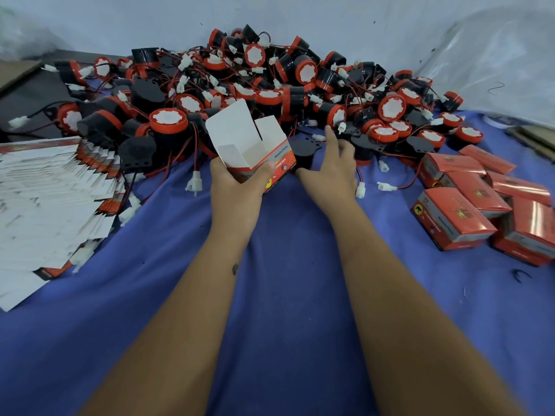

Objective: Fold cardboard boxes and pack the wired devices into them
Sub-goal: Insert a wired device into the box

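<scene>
Two bare hands over blue-covered surface [285,265]. My left hand [237,183] grips folded box [255,148], top flaps open, white inside. My right hand [333,166] reaches onto black wired device [303,156] at pile edge, fingers [330,136] spread, thumb beside it, grip unclear. Flat box blanks [51,199] left, closed boxes [468,205] right.

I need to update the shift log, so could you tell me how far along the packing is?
Done: a cluster of closed red boxes at right. In hand: the left hand holds an open box, flaps up, while the right hand reaches a black device. Left: the large device pile and stack of flat cartons.
</scene>
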Tool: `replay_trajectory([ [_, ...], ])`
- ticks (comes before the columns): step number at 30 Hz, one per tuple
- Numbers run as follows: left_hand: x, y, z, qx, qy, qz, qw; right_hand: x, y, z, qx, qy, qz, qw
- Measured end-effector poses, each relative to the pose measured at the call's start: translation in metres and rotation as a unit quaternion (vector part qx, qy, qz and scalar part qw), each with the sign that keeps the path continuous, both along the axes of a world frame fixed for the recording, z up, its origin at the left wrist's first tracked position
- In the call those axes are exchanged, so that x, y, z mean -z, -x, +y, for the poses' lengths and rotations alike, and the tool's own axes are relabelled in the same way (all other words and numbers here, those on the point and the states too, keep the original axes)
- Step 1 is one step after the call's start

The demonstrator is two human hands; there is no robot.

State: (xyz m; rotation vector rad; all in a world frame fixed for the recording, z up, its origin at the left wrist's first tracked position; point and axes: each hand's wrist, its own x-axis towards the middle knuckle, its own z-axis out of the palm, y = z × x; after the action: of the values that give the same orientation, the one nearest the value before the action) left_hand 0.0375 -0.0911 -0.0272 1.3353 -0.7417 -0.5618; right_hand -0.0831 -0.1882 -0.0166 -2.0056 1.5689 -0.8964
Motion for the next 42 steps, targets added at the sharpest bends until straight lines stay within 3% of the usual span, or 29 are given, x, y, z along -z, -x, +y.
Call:
replay_trajectory([
  [5,-0.001,-0.001,0.000,0.004,0.003,0.013,1.000,0.001,-0.005,-0.003,-0.062,0.017,0.154,0.986],
  [12,-0.005,0.000,0.001,0.016,0.018,0.055,0.998,0.002,-0.011,0.009,-0.030,0.067,0.096,0.993],
  [14,-0.005,-0.001,0.001,0.018,0.020,0.070,0.997,0.004,-0.007,0.016,-0.047,0.073,0.039,0.995],
  [17,-0.005,-0.001,0.000,0.008,0.025,0.087,0.996,0.004,0.002,0.029,-0.034,0.069,-0.132,0.988],
  [21,-0.005,-0.001,0.001,0.001,0.020,0.083,0.996,-0.003,0.017,0.045,-0.017,-0.016,-0.340,0.940],
  [22,-0.005,0.000,0.001,0.004,0.017,0.080,0.997,-0.005,0.021,0.046,-0.004,-0.020,-0.325,0.945],
  [25,-0.004,0.001,0.002,0.015,0.014,0.075,0.997,-0.005,0.031,0.045,0.087,0.022,-0.172,0.981],
  [30,-0.005,0.001,0.003,0.025,0.012,0.078,0.997,-0.011,0.037,0.042,0.110,0.038,-0.164,0.979],
  [32,-0.006,0.001,0.004,0.023,0.011,0.074,0.997,-0.011,0.035,0.044,0.090,0.020,-0.159,0.983],
  [37,-0.005,0.001,0.004,0.016,0.018,0.081,0.996,-0.008,0.029,0.050,0.032,0.032,-0.035,0.998],
  [39,-0.004,0.000,0.003,0.012,0.023,0.088,0.996,-0.011,0.025,0.053,-0.065,0.050,-0.074,0.994],
  [42,-0.002,-0.001,0.001,-0.011,0.026,0.073,0.997,-0.008,0.018,0.056,-0.172,-0.046,-0.101,0.979],
])
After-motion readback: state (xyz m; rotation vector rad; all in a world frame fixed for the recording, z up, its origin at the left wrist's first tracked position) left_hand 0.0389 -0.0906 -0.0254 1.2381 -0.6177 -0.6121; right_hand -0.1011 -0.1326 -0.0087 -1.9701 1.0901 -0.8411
